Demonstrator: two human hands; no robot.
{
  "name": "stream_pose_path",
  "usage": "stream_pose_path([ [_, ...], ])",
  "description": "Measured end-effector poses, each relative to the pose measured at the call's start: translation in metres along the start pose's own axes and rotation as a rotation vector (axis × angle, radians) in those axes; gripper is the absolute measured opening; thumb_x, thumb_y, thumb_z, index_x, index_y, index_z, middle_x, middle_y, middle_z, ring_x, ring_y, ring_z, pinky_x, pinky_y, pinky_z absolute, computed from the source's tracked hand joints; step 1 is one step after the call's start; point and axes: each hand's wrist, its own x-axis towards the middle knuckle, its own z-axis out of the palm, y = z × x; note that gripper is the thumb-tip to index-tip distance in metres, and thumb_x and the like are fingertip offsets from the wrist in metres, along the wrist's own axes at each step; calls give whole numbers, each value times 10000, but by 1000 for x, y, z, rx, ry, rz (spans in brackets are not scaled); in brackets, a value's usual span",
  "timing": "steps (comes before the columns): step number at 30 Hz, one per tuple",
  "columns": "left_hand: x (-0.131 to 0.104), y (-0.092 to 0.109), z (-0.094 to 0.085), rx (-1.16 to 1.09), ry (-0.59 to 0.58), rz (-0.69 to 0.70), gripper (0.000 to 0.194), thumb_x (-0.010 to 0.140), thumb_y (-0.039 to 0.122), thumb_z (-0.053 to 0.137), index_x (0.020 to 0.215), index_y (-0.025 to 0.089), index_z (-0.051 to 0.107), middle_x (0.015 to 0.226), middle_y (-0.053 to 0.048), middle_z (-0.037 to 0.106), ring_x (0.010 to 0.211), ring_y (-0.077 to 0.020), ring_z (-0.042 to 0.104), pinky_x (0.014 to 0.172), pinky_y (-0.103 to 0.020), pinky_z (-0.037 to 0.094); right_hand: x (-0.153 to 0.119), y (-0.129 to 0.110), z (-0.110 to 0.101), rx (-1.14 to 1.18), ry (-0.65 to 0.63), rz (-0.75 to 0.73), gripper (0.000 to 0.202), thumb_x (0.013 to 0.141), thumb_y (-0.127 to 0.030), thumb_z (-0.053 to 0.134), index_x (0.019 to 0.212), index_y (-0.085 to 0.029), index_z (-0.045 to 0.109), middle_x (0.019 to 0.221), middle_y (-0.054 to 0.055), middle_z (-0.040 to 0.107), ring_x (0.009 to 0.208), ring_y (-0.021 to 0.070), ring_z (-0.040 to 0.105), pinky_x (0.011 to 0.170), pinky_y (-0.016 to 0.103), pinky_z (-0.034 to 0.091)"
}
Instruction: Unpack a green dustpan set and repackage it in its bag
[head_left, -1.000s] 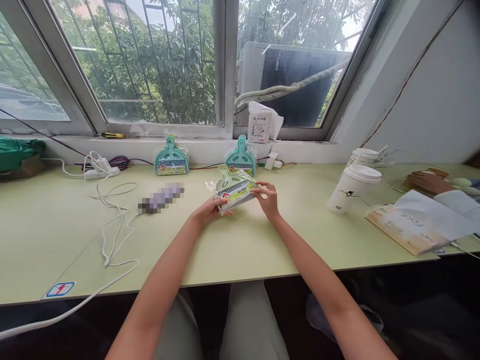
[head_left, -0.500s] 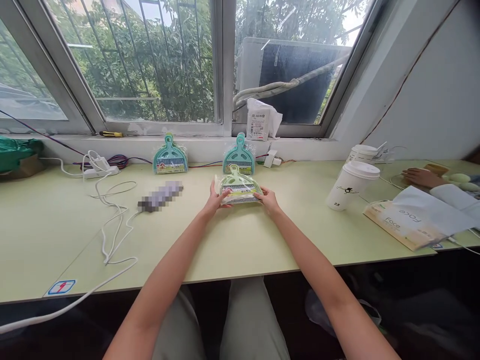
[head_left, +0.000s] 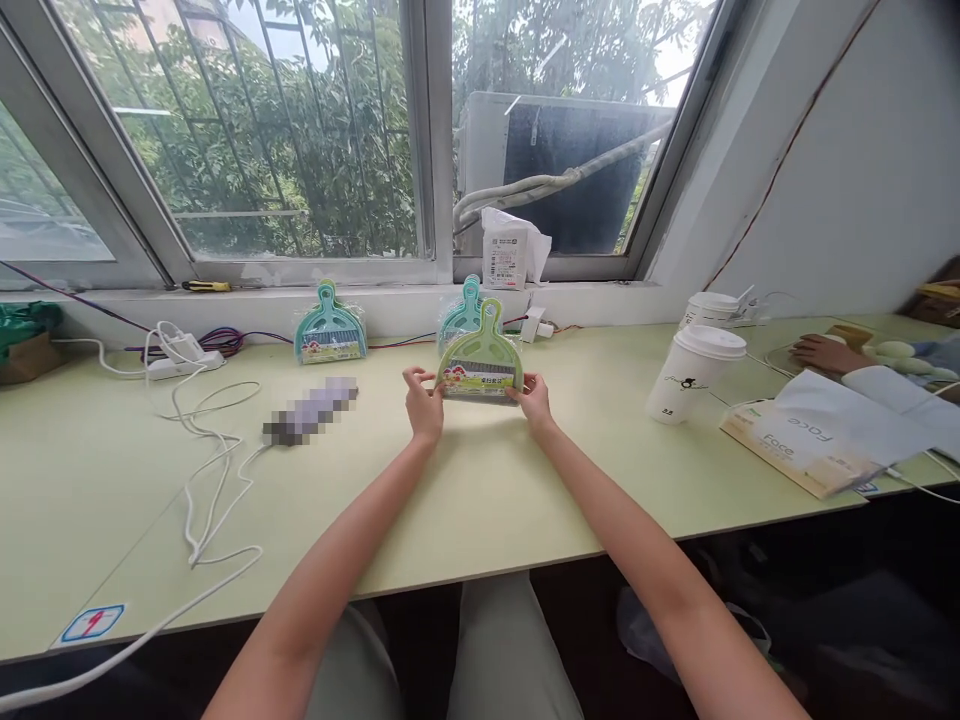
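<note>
A green dustpan and brush set [head_left: 481, 362] in clear wrap stands nearly upright above the table, its handle pointing up. My left hand [head_left: 424, 402] pinches its lower left edge, and my right hand [head_left: 532, 400] grips the lower right corner. Right behind it, partly hidden, a teal dustpan set [head_left: 459, 318] leans at the wall. Another teal dustpan set [head_left: 330, 330], also wrapped, leans against the wall further left.
White cables and a power strip [head_left: 186, 364] lie left, near a blurred object [head_left: 311, 410]. At right are a white cup [head_left: 694, 375], a second cup behind, a tissue pack [head_left: 795, 450] and another person's hand [head_left: 829, 353]. A box [head_left: 506, 258] sits on the sill.
The green dustpan set has been tilted from leaning back to nearly upright, its front now facing the camera. My left hand has shifted its hold to the edge. The view has moved slightly.
</note>
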Motion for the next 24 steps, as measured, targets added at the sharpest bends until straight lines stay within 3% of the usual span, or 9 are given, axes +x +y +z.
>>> stream_pose_path([
  [2, 15, -6, 5, 149, 3, 17, 499, 832, 190, 552, 1293, 260, 376, 1138, -77, 621, 839, -197, 635, 746, -313, 445, 9, 5, 3, -124, 32, -72, 505, 464, -309, 827, 829, -212, 493, 840, 7, 634, 814, 185, 603, 768, 348, 492],
  [6, 49, -23, 22, 385, -80, 88, 308, 826, 159, 535, 1126, 223, 556, 1097, -112, 639, 987, -278, 601, 812, -355, 410, 38, 16, 11, -371, 75, -196, 357, 576, -250, 739, 812, -222, 473, 829, 14, 615, 835, 198, 580, 802, 350, 458],
  [9, 73, -36, 39, 422, -96, 121, 231, 827, 141, 511, 1029, 205, 602, 1062, -125, 639, 987, -282, 591, 813, -360, 408, 66, 26, 25, -446, 114, -266, 275, 646, -200, 652, 831, -228, 450, 844, 19, 597, 818, 195, 569, 805, 347, 448],
  [14, 111, -56, 61, 432, -7, 124, 243, 841, 130, 479, 1051, 182, 590, 1059, -142, 615, 999, -276, 584, 826, -367, 414, 110, 43, 48, -571, 188, -415, 224, 699, -193, 598, 862, -222, 448, 1039, 83, 531, 902, 200, 553, 819, 335, 449],
  [20, 153, -79, 74, 464, 33, 56, 245, 836, 213, 555, 1078, 174, 575, 1128, -137, 559, 951, -250, 601, 837, -362, 443, 143, 59, 61, -827, 203, -392, 273, 794, -239, 550, 1046, -204, 449, 1133, 117, 495, 992, 233, 548, 727, 323, 480],
  [24, 168, -92, 82, 478, -6, 32, 245, 854, 229, 528, 1072, 160, 616, 1138, -147, 555, 951, -244, 605, 868, -362, 445, 152, 65, 62, -884, 187, -351, 425, 824, -261, 531, 1221, -179, 403, 1232, 157, 466, 1137, 275, 495, 807, 362, 488],
])
